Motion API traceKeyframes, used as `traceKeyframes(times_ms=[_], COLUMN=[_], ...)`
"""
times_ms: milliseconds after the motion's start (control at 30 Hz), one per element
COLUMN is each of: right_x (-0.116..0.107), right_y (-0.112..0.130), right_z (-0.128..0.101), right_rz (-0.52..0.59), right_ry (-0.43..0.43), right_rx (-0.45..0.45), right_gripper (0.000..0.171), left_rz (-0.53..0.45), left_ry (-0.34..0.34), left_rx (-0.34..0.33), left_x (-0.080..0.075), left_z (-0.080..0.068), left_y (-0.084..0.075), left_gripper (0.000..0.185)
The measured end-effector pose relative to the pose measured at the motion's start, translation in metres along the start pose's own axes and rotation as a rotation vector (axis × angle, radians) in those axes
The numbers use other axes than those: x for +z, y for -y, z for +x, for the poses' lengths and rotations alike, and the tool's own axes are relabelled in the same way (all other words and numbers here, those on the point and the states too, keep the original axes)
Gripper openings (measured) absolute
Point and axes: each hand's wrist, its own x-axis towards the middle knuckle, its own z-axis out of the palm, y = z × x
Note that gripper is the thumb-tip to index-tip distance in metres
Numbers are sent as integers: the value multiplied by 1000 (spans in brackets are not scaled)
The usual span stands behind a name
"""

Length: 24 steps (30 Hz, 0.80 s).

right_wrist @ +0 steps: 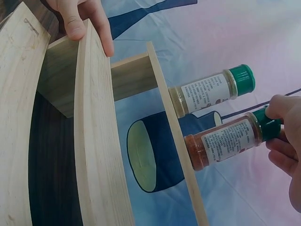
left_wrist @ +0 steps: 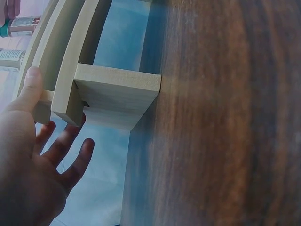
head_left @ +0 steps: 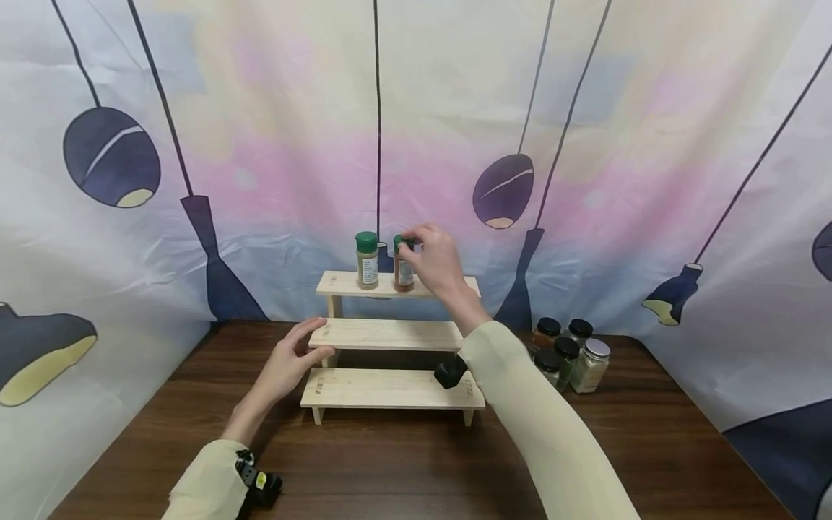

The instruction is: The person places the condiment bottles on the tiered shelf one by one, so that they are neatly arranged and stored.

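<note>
From my remote station I see a three-step wooden rack (head_left: 390, 336) standing on the dark wooden table (head_left: 416, 462) before a printed curtain (head_left: 260, 144). My right hand (head_left: 437, 261) reaches to the top step, its fingers (right_wrist: 282, 106) pinching the green cap of the red spice jar (head_left: 404, 269); in the right wrist view this jar's base rests on the top board. Just beside it, to its left and apart from the fingers, stands a second green-capped jar (head_left: 367, 261) of pale powder, upright on the same step. My left hand (head_left: 286, 365) lies open against the left end of the middle step, thumb (left_wrist: 29, 89) on the board's edge, fingers straight below it. A cluster of four jars (head_left: 568, 354), three black-lidded and one silver-lidded, stands on the table to the right of the rack. The lower two steps carry no jars visible to me.
</note>
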Motion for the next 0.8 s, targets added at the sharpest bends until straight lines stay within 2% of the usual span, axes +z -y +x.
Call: traceKeyframes(times_ms=[133, 267, 400, 633, 800], right_x=[-1, -2, -2, -2, -4], right_y=[0, 0, 0, -3, -6], right_z=[0, 0, -1, -4, -8], right_rz=[9, 23, 50, 75, 98], right_ry=[17, 22, 20, 11, 0], right_rx=[27, 32, 36, 40, 52], right_gripper=[18, 19, 18, 22, 27], left_rz=[7, 18, 7, 5, -9], left_ry=[11, 13, 9, 1, -1], left_rx=[9, 19, 6, -6, 4], left_x=[-3, -5, -4, 1, 1], left_z=[-6, -8, -6, 4, 5], left_y=[-21, -27, -19, 13, 16], left_gripper=[61, 61, 61, 64, 65])
